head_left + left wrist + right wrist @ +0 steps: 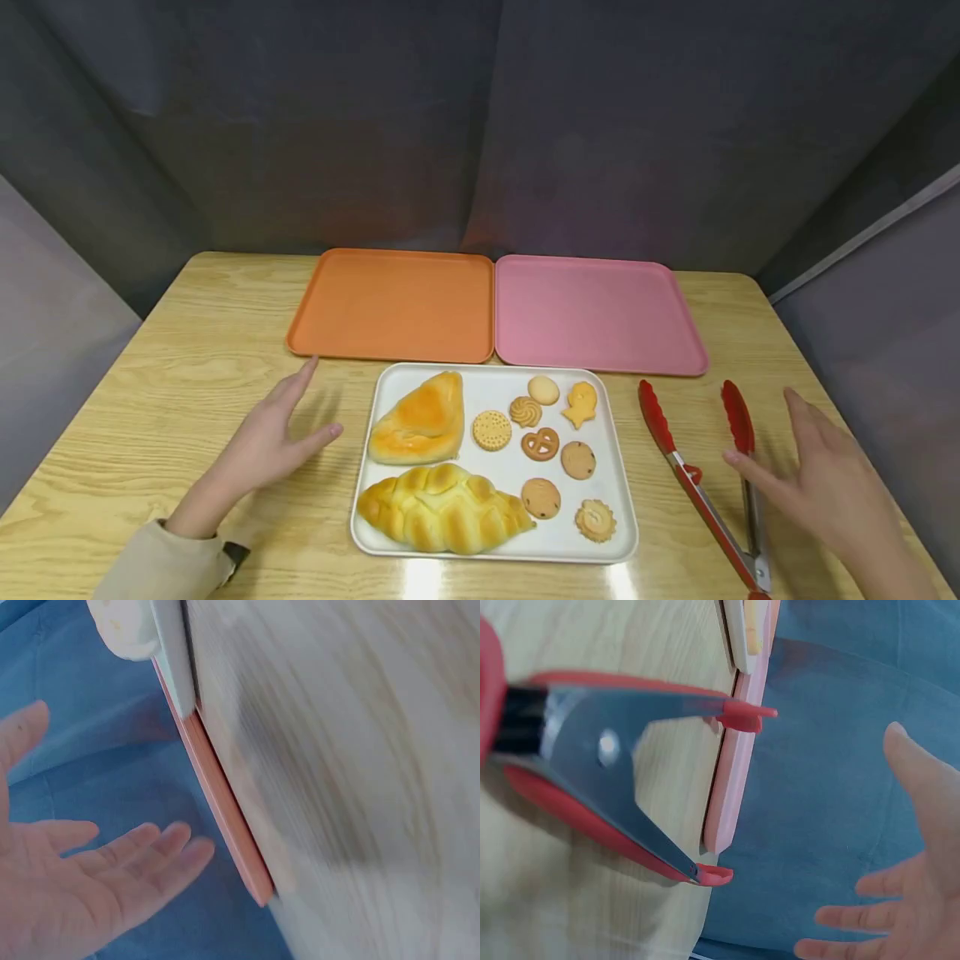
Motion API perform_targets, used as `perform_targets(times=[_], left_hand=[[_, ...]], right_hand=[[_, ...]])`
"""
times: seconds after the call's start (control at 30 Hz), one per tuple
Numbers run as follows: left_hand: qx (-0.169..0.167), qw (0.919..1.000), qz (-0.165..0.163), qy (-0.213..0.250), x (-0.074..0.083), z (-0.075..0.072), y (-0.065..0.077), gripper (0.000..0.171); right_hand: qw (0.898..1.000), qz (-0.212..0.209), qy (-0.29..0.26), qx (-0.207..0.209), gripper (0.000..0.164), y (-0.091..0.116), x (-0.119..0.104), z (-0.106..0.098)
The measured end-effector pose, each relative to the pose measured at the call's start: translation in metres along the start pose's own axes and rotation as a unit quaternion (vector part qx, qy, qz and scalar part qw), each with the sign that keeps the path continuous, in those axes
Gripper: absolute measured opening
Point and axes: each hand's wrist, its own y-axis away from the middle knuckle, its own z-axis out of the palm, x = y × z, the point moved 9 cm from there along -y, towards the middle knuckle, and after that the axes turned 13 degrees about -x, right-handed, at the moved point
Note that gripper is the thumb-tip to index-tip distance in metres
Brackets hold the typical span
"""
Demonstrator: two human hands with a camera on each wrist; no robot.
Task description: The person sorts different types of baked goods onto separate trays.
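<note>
My left hand (pixel 264 437) hovers left of the white tray (pixel 555 546), fingers extended and thumb spread, holding nothing. On that tray lie a triangular pastry (pixel 422 421), a braided bread loaf (pixel 446 510) and several cookies, among them a pretzel-shaped one (pixel 540 444) and a fish-shaped one (pixel 580 404). At the right, my right hand (pixel 832 483) is spread above the table with nothing in its grasp. Its thumb overlaps one arm of the red-and-metal tongs (pixel 705 504) in the head view. The tongs lie with their arms apart, red tips pointing away from me.
Behind the white tray, an orange tray (pixel 393 308) and a pink tray (pixel 596 317) sit side by side, both bare. The wooden table (pixel 172 367) ends at a dark curtain (pixel 337 125) at the back, with more fabric hanging at both sides.
</note>
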Motion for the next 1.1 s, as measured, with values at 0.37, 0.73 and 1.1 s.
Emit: perform_targets(times=[0.37, 0.73, 1.1], left_hand=[[-0.053, 0.9721, -0.013, 0.228, -0.005, 0.018, -0.006, 0.075], [-0.115, 0.9075, -0.088, 0.394, -0.011, 0.049, -0.009, 0.073], [-0.140, 0.8882, -0.084, 0.430, -0.005, 0.063, -0.014, 0.073]], right_hand=[[0.993, 0.085, -0.029, -0.083, 0.096, 0.014, 0.009, 0.023], [0.972, 0.147, -0.037, -0.178, 0.105, 0.027, 0.017, 0.051], [0.949, 0.177, -0.077, -0.250, 0.122, 0.044, 0.016, 0.082]])
